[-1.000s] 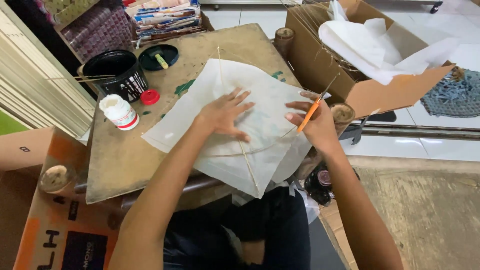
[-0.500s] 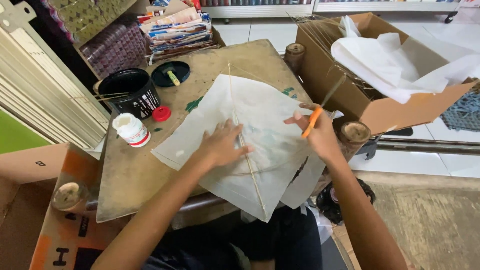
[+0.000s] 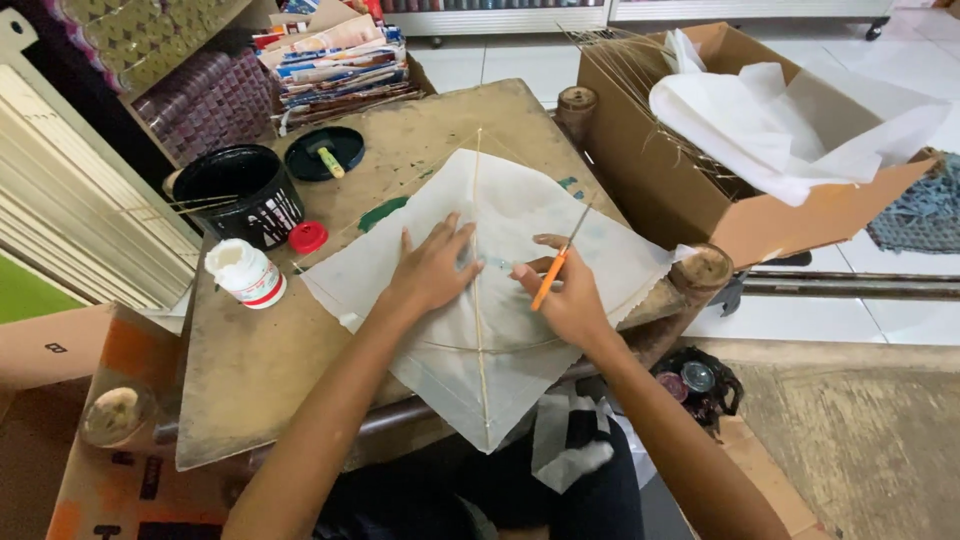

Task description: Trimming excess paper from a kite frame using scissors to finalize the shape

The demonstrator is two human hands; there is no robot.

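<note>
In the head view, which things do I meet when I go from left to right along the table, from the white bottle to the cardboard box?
White bottle → red cap → left hand → right hand with an orange-handled tool → cardboard box.

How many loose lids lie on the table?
2: a small red cap beside the black tub, and a black lid behind it near the magazine stack. Others may be hidden.
</note>
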